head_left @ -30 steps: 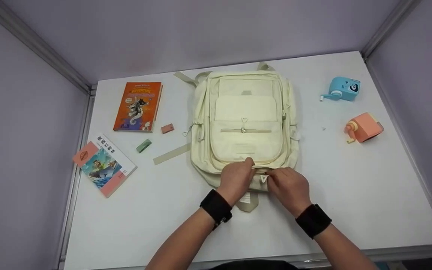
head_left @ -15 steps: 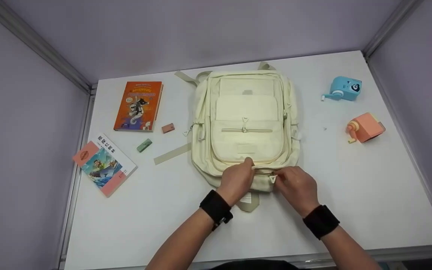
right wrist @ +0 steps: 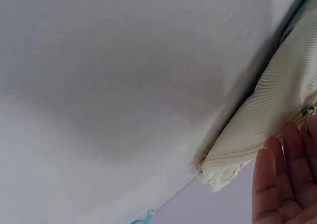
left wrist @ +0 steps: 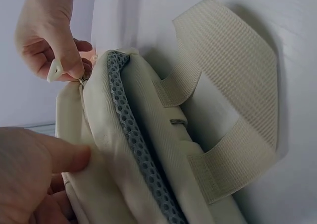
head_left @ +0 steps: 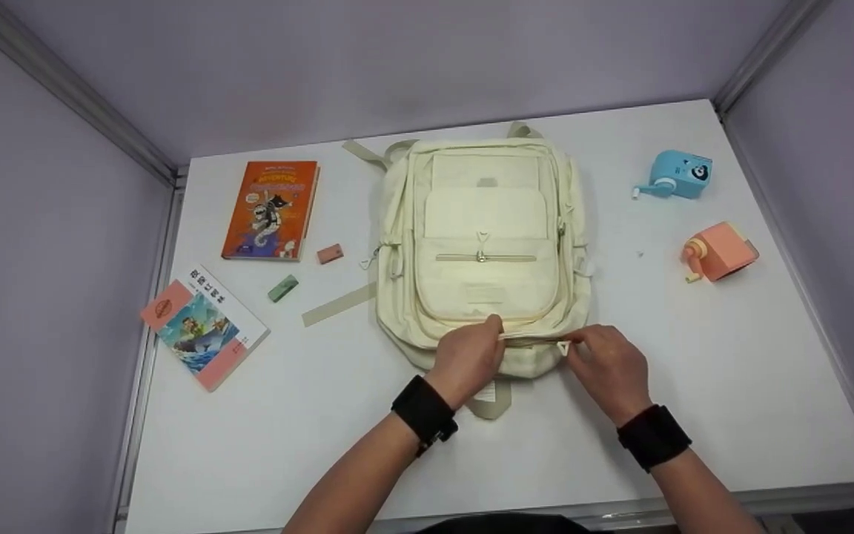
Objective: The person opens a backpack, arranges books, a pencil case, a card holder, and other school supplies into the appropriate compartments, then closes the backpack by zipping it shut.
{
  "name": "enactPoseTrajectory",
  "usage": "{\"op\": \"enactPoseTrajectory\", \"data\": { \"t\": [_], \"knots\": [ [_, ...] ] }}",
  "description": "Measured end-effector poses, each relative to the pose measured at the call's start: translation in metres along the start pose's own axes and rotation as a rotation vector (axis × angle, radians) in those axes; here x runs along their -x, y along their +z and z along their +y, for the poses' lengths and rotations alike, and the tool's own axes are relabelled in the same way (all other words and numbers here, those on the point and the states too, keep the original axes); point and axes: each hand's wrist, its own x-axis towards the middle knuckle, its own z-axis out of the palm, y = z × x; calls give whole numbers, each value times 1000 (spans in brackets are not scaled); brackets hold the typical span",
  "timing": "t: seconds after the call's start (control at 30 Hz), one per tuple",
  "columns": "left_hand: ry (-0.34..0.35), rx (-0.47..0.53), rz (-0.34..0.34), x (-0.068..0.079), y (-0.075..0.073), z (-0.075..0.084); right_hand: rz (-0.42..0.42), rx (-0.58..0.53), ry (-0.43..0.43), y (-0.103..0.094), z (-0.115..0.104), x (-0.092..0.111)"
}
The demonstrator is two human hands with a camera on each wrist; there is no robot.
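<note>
A cream backpack (head_left: 486, 215) lies front side up on the white table, its top end toward me. With thumb and fingers my left hand (head_left: 468, 360) pinches the fabric beside the zipper (head_left: 531, 342) at that near end. My right hand (head_left: 608, 371) pinches the zipper slider near the bag's near right corner; a pale triangular pull (left wrist: 56, 70) dangles beside its fingers. In the left wrist view the grey mesh (left wrist: 133, 130) and the webbing carry loop (left wrist: 237, 75) show. The right wrist view catches the metal slider (right wrist: 309, 110) by the right fingertips.
On the left lie an orange book (head_left: 271, 211), a pink and white book (head_left: 206, 326), a pink eraser (head_left: 330, 254) and a green eraser (head_left: 283, 288). A blue crank sharpener (head_left: 675, 175) and an orange one (head_left: 720, 252) stand on the right. Walls enclose the table's back and sides.
My right hand has slid right with the zipper pull along the bag's near edge, and the zipper line left of it lies exposed. My left hand has stayed in place, gripping the fabric.
</note>
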Motion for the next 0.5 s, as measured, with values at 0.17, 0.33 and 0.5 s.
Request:
{"op": "enactPoseTrajectory", "data": {
  "t": [0.17, 0.33, 0.5],
  "knots": [
    [55, -39, 35, -6, -4, 11, 11, 4, 11, -2, 0, -1],
    [145, -163, 64, -22, -1, 30, 2, 6, 31, -3, -4, -3],
    [162, -278, 62, -31, 11, 43, -20, 2, 40, -3, -8, -3]
  ]
}}
